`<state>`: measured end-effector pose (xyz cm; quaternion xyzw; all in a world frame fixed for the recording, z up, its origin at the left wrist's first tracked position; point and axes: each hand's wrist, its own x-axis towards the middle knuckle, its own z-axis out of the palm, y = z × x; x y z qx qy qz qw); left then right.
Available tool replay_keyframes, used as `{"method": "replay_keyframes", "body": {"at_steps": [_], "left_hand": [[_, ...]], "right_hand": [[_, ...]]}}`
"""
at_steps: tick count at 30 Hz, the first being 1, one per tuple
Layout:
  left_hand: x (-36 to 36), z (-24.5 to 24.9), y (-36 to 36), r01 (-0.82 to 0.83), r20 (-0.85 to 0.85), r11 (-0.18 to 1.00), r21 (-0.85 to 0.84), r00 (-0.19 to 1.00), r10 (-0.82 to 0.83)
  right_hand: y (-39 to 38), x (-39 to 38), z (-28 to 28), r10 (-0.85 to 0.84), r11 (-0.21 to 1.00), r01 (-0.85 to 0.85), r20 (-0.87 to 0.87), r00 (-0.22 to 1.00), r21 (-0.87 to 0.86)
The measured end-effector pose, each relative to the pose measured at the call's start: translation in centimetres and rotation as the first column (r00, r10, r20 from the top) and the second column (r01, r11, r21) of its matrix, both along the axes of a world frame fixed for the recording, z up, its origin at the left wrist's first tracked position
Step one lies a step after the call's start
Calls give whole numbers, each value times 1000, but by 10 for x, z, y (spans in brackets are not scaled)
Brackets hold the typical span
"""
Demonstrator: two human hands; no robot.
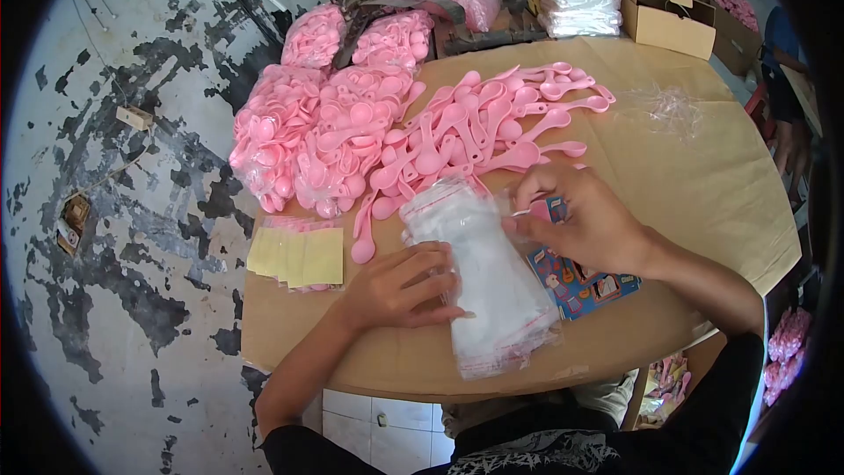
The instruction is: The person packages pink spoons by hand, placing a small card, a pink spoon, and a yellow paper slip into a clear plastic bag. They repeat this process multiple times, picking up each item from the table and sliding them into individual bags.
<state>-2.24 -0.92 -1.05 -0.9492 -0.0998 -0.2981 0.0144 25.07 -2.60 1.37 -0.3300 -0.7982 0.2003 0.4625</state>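
A stack of clear plastic bags (492, 273) with red-lined edges lies in front of me. My left hand (400, 286) rests on its left side, fingers bent and apart. By the upper right corner of the stack, my right hand (580, 224) is closed in a pinch; what sits between thumb and fingers is too small to name. Below that hand, partly covered by it and the bags, is a blue printed card (585, 286). Behind the bags spreads a loose heap of pink plastic spoons (457, 127).
Bulging bags of pink spoons (299, 123) stand at the back left. Yellow-topped packets (294, 255) lie at the left edge. Plastic scraps (673, 114) are on the right of the cardboard-covered table (703, 193). Stacked clear packs (576, 4) and an open carton (673, 22) sit behind.
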Motion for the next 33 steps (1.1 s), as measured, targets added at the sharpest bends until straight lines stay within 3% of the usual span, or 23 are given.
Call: {"method": "replay_keyframes", "body": {"at_steps": [2, 6, 7, 9, 10, 12, 13, 14, 17, 19, 21, 22, 23, 24, 25, 27, 29, 31, 33], "left_hand": [[-3, 1, -2, -8, -32, 998, -61, 999, 6], [3, 20, -6, -59, -29, 974, -221, 998, 53], [15, 23, -12, 40, 147, 877, -480, 989, 35], [52, 18, -32, 342, 459, 472, -813, 875, 157], [56, 12, -28, 391, 429, 241, -888, 893, 133], [73, 23, -30, 167, 183, 140, -976, 977, 112], [80, 29, -28, 44, 54, 106, -993, 994, 91], [84, 25, -21, 78, 82, 165, -983, 996, 19], [92, 23, -27, 300, 315, 156, -941, 945, 88], [92, 14, -22, 477, 480, 115, -871, 877, -8], [92, 4, -25, 579, 580, 72, -812, 815, -11], [88, 2, -24, 524, 525, 44, -850, 851, 21], [80, 0, -18, 465, 464, 172, -868, 884, -52], [71, -4, -9, 409, 393, 298, -862, 912, -116], [73, 1, -13, 398, 395, 299, -868, 916, -71], [77, 11, -21, 376, 399, 298, -878, 917, 21], [76, 18, -24, 577, 571, 24, -816, 799, 192], [69, 18, -20, 574, 541, -22, -818, 782, 310], [66, 18, -15, 594, 521, -60, -802, 746, 415]], "right_hand": [[-7, 3, 13, 60, 942, -133, -235, 970, -309], [-17, 7, 38, 95, 913, -193, -273, 957, -360], [-17, 6, 38, 122, 914, -224, -297, 947, -339], [-19, 6, 37, 144, 919, -240, -300, 943, -313], [-20, 6, 37, 144, 922, -231, -282, 949, -309], [-23, 9, 38, 131, 902, -227, -269, 954, -368], [-23, 14, 38, 105, 899, -221, -302, 948, -379], [-22, 22, 37, 80, 897, -215, -335, 939, -386], [-20, 45, 31, 83, 889, -238, -373, 924, -391], [-23, 44, 27, 119, 869, -295, -411, 904, -396], [-24, 39, 22, 144, 880, -299, -392, 908, -369], [-24, 37, 18, 137, 901, -281, -399, 907, -330], [-24, 35, 15, 128, 920, -260, -403, 906, -293], [-27, 33, 16, 99, 951, -197, -366, 925, -239], [-30, 32, 18, 63, 974, -130, -330, 942, -184], [-34, 43, 30, -9, 969, -23, -131, 991, -245], [-31, 56, 30, 22, 974, 15, 158, 987, -226], [-28, 69, 23, 93, 986, -17, 468, 879, -165], [-25, 76, 14, 98, 975, 25, 533, 840, -219]]}}
